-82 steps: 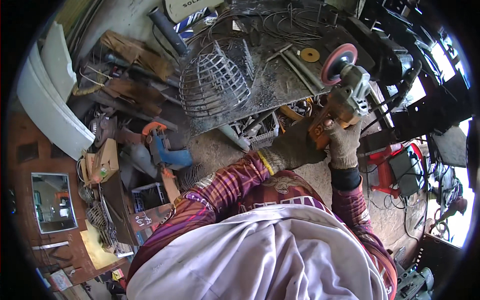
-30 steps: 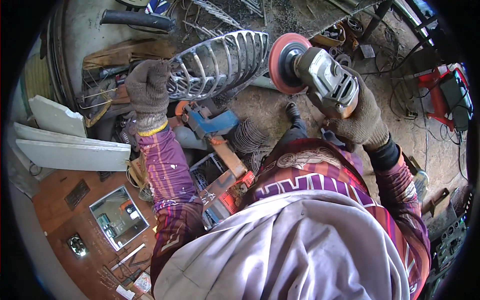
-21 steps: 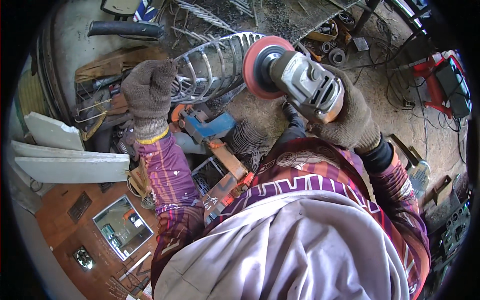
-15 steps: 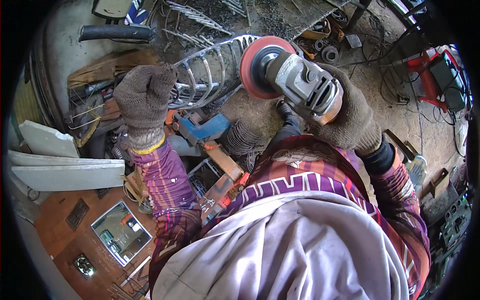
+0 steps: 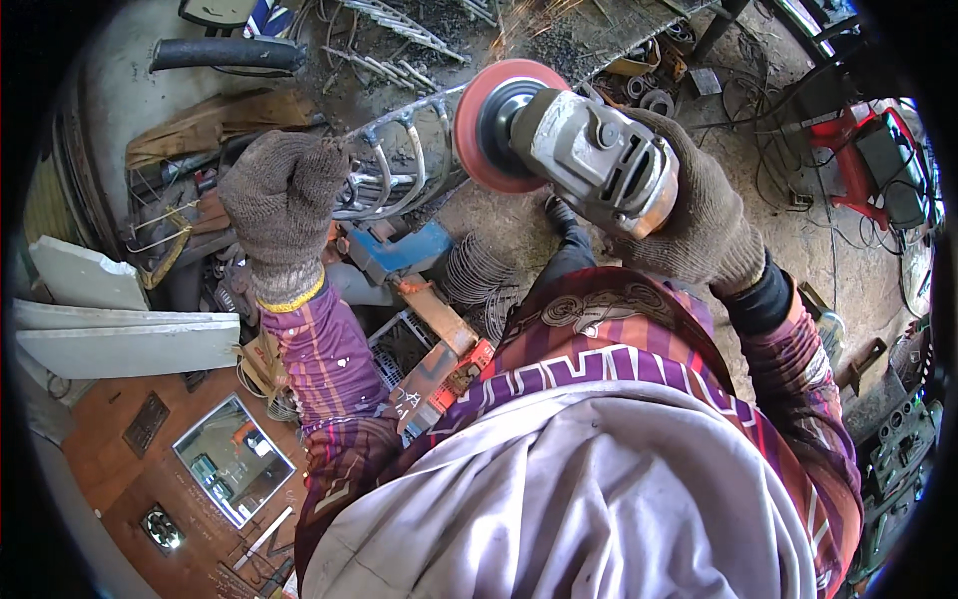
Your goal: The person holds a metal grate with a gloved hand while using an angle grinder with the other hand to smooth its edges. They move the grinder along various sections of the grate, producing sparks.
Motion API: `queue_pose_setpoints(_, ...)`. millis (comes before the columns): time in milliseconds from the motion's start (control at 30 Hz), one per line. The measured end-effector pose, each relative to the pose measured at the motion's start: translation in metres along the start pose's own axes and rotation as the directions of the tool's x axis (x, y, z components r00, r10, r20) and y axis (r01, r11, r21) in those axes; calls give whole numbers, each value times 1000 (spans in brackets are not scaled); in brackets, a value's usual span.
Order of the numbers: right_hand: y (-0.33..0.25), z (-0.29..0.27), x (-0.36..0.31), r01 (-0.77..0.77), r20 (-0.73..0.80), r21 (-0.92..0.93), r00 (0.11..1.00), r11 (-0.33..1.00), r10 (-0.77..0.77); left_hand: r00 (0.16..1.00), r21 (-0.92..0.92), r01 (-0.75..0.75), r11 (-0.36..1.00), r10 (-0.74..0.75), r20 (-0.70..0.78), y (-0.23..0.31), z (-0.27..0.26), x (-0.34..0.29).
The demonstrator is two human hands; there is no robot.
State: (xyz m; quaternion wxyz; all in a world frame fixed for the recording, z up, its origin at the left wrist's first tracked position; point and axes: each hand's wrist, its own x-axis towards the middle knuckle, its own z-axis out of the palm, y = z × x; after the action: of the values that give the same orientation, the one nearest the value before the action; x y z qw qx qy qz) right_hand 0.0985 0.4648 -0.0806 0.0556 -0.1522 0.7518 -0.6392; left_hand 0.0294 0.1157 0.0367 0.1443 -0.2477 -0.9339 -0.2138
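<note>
My right hand (image 5: 699,205), in a brown knit glove, is closed around the body of an angle grinder (image 5: 604,155). Its reddish disc (image 5: 479,135) covers part of a curved metal frame with rungs (image 5: 409,155). Orange sparks (image 5: 539,22) fly beyond the disc, at the top of the view. My left hand (image 5: 282,190), gloved the same way, is clenched around the near left end of the metal frame, whose gripped part the glove hides. Whether the disc touches the metal is hidden behind it.
A blue and orange metal tool (image 5: 399,250) and coiled wire (image 5: 477,268) lie below the frame. White boards (image 5: 130,339) lean at left, near a brown panel with a mirror (image 5: 238,459). Ribbed bars (image 5: 399,28) lie at the far side. A red machine (image 5: 858,165) and loose cables are at right.
The grinder and my right hand have shifted slightly left and up, bringing the disc further over the frame. Sparks now show at the top. My left hand keeps its grip.
</note>
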Motion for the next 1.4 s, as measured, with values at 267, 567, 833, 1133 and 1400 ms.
queue_pose_setpoints(267, -10, 1, 3, 5, 0, 12, 1000, 1000, -5, 987, 168, -153, 974, 158, -15, -17, -5, -8)
queue_pose_setpoints(567, -11, 1, 1, -2, 13, 41, 1000, 999, 2, 989, 103, -145, 984, 148, -24, -28, -7, -11)
queue_pose_setpoints(833, -12, 1, -1, -32, 61, 19, 998, 999, 31, 997, 45, -73, 996, 74, -34, -20, -5, -10)
queue_pose_setpoints(1133, -7, 6, -4, 18, 76, 76, 997, 997, -24, 994, 57, -92, 994, 95, -51, -25, -5, -13)
queue_pose_setpoints(1400, -12, 8, -5, -26, 97, 110, 995, 994, 15, 994, 56, -95, 994, 98, -39, -22, -6, -15)
